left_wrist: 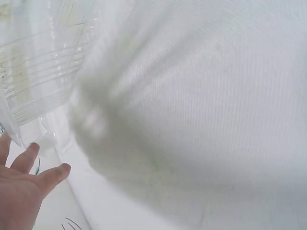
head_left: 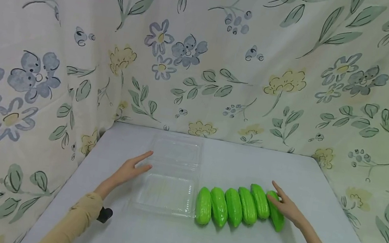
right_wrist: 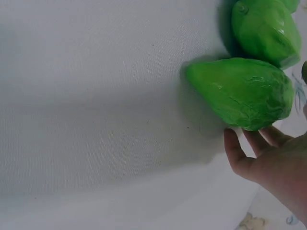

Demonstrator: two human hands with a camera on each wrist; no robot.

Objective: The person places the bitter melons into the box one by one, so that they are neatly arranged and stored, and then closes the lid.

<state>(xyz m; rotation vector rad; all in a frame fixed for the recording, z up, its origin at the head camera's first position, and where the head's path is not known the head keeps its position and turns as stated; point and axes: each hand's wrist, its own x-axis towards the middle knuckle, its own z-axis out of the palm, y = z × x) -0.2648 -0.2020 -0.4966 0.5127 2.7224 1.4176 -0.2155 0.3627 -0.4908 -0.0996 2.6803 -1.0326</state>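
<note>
Six glossy bright-green oblong fruits, tapered and faintly ridged, lie in a side-by-side row, the endmost fruit at 8 o'clock of the right hand — loosely spread, fingertips at its side. The outstretched left hand has a clear plastic hinged container at 3 o'clock, just beside the row's 9 o'clock end. Towards 12 o'clock, the white worktop runs to its back edge, along a floral cloth.

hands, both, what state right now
Left hand: open, by the clear container's left edge.
Right hand: at the rightmost green vegetable; can't tell whether it's gripping.
</note>
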